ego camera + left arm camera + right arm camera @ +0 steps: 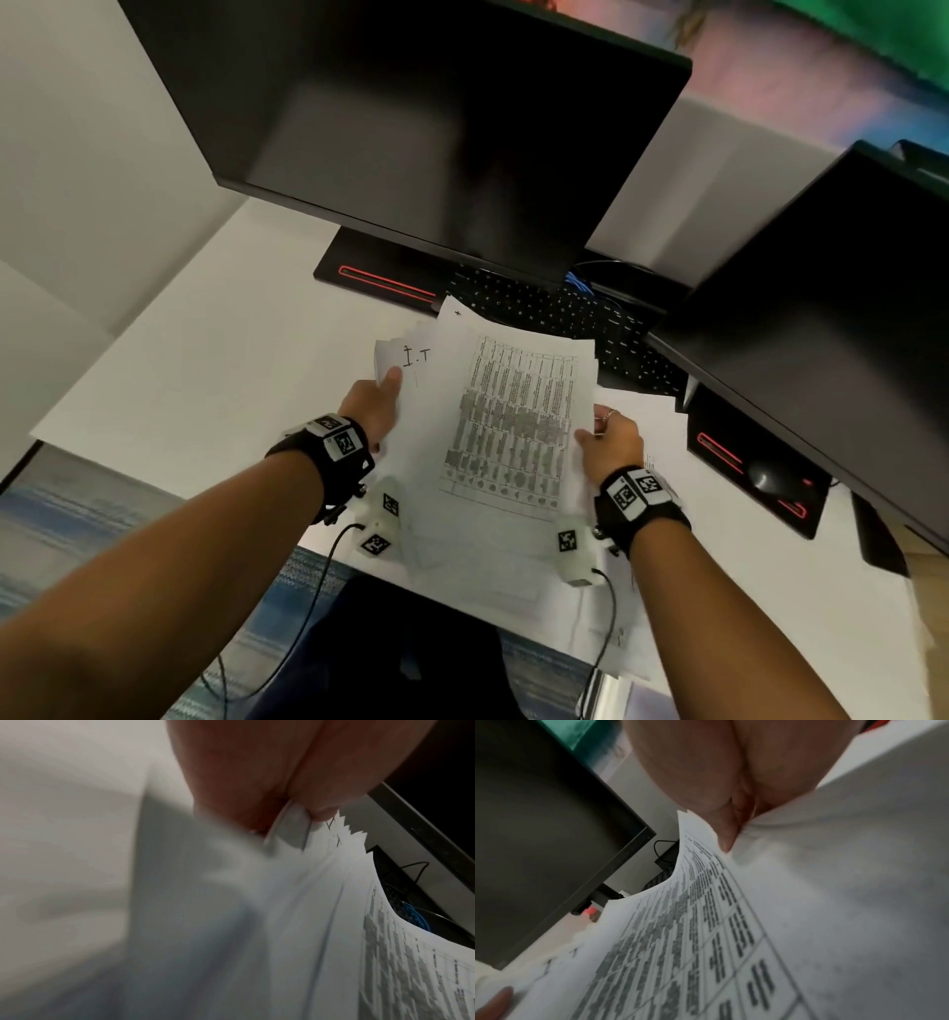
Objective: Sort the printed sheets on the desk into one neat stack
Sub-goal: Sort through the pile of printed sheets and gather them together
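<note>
A bundle of printed sheets (493, 426) is held above the white desk (195, 380), its top sheet showing a dense table. My left hand (377, 398) grips the bundle's left edge with the thumb on a sheet marked "I.T". My right hand (608, 444) grips the right edge, thumb on top. In the left wrist view the sheets (321, 882) fan out unevenly under my thumb (290, 829). In the right wrist view my thumb (725, 837) presses the curved printed sheets (706, 923). More loose sheets (631, 606) lie on the desk under the bundle.
A dark monitor (426, 133) stands behind, with a black keyboard (554, 313) under it. A second monitor (832, 318) is at the right, a black mouse (767, 475) on its base. The desk's front edge runs below my wrists.
</note>
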The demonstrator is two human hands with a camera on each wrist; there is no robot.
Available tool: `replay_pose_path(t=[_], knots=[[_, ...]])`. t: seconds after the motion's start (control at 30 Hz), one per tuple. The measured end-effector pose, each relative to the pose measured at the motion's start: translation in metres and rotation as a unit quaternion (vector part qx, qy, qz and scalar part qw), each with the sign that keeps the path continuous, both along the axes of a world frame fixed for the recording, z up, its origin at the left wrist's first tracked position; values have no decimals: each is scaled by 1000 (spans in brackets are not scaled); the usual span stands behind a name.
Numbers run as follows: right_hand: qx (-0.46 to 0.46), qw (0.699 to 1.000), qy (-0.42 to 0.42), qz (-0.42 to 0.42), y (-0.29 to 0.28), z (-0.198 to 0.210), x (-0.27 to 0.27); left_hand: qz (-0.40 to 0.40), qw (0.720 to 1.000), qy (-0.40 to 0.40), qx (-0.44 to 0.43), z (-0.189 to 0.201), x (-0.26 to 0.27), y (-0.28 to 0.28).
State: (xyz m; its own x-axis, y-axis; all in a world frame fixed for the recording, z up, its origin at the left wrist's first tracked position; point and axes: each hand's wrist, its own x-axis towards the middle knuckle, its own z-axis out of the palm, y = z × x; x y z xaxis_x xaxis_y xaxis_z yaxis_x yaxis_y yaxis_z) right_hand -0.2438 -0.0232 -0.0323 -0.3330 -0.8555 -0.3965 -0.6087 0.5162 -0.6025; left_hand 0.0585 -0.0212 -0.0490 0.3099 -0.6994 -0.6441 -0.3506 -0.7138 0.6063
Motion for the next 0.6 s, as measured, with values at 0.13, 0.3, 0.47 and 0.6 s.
replay_pose_path(t=[0.13, 0.3, 0.47, 0.6], knots=[[15, 998, -22, 64, -10, 14, -5, -7, 1000, 15, 1, 5, -5, -1], [23, 993, -54, 103, -23, 8, 4, -13, 997, 56, -49, 3, -14, -7], [53, 994, -1, 91, -12, 0, 28, 92, 988, 107, -57, -7, -16, -7], [92, 994, 23, 62, 15, -12, 46, 124, 977, 173, -28, -29, -18, 4]])
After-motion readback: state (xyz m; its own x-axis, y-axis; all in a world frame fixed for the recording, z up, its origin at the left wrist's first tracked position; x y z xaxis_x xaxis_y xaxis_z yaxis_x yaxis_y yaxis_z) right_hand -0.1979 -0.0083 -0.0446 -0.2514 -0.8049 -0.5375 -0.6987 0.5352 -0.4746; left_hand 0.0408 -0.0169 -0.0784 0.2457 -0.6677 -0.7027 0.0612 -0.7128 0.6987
